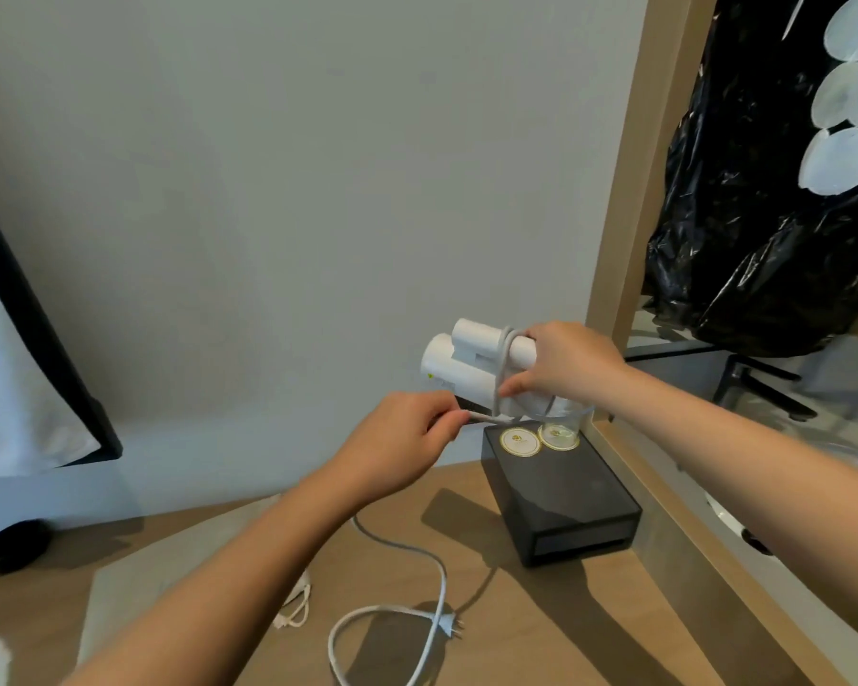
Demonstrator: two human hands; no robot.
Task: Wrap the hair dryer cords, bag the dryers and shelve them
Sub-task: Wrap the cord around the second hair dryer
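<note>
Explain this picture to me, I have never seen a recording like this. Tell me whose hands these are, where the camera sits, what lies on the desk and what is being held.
There is no machine here. A person wears one camera on the head, looking forward and down, so both arms reach in from below. The right hand holds a folded white hair dryer above the wooden desk. Its cord is looped round the dryer, and the left hand pinches it. The rest of the cord trails over the desk to its plug. A black box carries a glass and a round coaster.
</note>
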